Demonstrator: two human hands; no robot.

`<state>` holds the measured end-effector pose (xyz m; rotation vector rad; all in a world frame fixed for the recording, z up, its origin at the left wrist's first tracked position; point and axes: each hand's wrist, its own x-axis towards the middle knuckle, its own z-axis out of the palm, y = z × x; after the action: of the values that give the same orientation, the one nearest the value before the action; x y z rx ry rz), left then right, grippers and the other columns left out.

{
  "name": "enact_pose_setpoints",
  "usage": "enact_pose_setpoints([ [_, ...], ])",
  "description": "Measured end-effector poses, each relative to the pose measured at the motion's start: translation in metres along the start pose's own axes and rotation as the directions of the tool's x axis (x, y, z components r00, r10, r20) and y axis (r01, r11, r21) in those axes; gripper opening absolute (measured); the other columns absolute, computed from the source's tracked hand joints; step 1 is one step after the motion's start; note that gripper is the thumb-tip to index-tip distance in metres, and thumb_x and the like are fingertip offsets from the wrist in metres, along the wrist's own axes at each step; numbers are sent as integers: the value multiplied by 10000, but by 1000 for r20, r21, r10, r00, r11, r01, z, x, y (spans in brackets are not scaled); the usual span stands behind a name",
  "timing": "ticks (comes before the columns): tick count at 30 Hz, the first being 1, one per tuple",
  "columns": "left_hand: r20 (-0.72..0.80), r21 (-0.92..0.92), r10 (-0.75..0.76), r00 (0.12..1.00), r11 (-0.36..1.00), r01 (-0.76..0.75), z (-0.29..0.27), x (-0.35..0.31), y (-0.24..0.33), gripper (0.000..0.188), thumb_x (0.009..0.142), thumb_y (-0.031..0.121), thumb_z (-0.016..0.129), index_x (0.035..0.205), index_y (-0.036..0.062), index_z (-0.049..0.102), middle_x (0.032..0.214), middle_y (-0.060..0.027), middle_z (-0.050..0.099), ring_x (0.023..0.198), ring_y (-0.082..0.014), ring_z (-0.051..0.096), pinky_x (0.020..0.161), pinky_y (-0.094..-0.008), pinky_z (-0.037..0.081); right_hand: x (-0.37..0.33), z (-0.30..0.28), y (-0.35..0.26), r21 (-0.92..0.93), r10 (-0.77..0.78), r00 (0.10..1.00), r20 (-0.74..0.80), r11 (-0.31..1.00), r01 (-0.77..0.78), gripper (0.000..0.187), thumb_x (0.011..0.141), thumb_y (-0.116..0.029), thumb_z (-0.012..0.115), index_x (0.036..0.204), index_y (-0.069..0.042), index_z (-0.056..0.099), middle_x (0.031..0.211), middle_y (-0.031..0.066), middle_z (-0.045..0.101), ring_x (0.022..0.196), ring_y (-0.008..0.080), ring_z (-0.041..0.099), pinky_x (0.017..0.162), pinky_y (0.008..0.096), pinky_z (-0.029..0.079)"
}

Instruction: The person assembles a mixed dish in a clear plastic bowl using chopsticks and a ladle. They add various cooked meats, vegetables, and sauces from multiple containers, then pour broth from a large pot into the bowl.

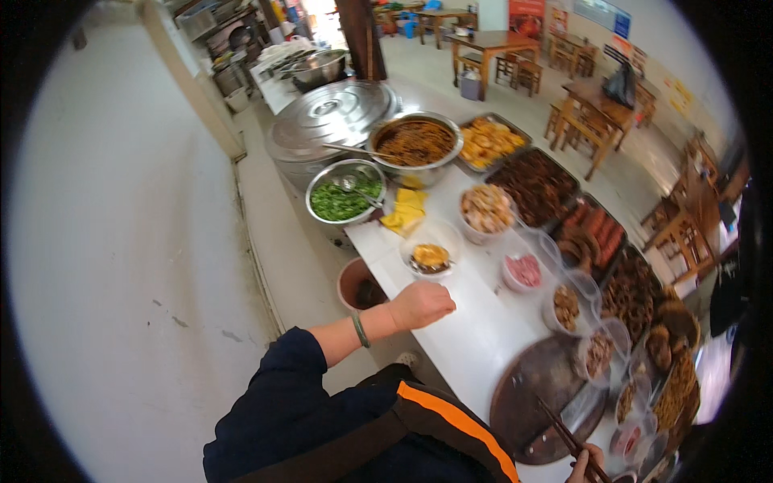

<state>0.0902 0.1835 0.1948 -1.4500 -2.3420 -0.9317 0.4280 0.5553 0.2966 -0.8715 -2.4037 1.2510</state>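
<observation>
on the white counter (471, 338), the left hand (420, 304) rests with closed, empty grip just below the bowl (431, 245).

A white worktop (475, 338) carries a silver bowl of green vegetables (345, 193), yellow slices (406, 211), pink meat (523, 270) and a round, possibly dark brown board (541, 394); navy sleeve (274, 402), orange stripe.

A bare strip of the white surface (475, 330) lay open, hemmed by the small bowl (431, 251) and tubs (568, 304).
</observation>
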Motion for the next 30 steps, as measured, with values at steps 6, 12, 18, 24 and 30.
enact_pose_setpoints([
  [6,-252,148,-145,957,971,186,-115,-25,-104,68,761,56,686,816,59,647,768,-92,617,705,-294,608,612,-384,495,23,51,-50,-179,-38,998,-48,983,28,201,934,-157,617,1029,20,633,908,126,657,830,204,600,755,343,493],
  [12,-496,279,-170,852,898,342,-217,-21,-169,66,782,84,667,845,64,659,760,-110,622,693,-303,609,623,-392,495,29,70,-81,-246,8,1000,-12,969,-11,238,932,-238,620,1043,-28,642,921,132,663,838,226,613,770,366,491],
  [18,-777,87,-259,574,859,505,-310,-19,-188,220,842,71,634,1055,28,668,785,-88,642,673,-174,601,639,-301,486,32,65,-97,-353,9,997,70,935,16,264,932,-291,614,1054,-59,647,938,137,667,853,244,622,783,376,490],
  [24,-784,-141,-430,448,826,545,-349,-23,-184,494,855,99,647,1316,-13,510,782,-33,634,708,-88,578,677,-264,483,23,60,-89,-367,25,999,32,930,-12,288,939,-322,586,1043,-63,658,954,149,662,895,284,630,796,392,488],
  [30,-696,-441,-647,311,727,525,-350,-37,-167,693,857,96,643,1451,-24,305,782,-43,626,689,-104,574,658,-262,470,16,44,-82,-273,-122,983,140,949,156,275,946,-261,580,1043,-11,646,958,163,652,887,284,618,782,409,487],
])
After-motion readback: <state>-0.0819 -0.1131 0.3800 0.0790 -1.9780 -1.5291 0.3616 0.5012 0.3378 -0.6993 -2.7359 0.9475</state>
